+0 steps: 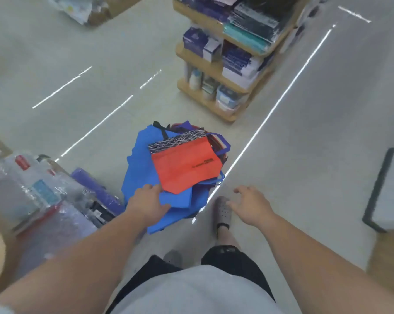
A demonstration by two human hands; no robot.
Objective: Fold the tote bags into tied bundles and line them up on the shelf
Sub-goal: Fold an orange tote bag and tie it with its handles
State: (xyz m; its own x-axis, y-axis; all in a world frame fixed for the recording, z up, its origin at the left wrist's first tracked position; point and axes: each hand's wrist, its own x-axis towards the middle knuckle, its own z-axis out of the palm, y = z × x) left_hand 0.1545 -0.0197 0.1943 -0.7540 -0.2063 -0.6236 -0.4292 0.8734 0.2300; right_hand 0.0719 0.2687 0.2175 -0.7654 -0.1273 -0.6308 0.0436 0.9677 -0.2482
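Note:
A heap of tote bags fills a red basket (pixel 216 141) on the floor ahead of me. An orange-red bag (pixel 184 165) with a black-and-white patterned top lies uppermost, over several blue bags (pixel 141 164). My left hand (pixel 149 201) rests on the near blue bags, its fingers reaching to the orange bag's lower corner. Whether it grips the fabric is not visible. Off to the right of the heap, my right hand (pixel 250 203) hovers above the floor, fingers spread and holding nothing.
A wooden shelf unit (pixel 216 69) stocked with boxes and packets stands behind the basket. Plastic-wrapped goods (pixel 32 189) and a purple roll (pixel 96 186) lie at left. A white unit with a dark edge (pixel 377 191) is at right. My grey shoe (pixel 222 210) is beside the bags.

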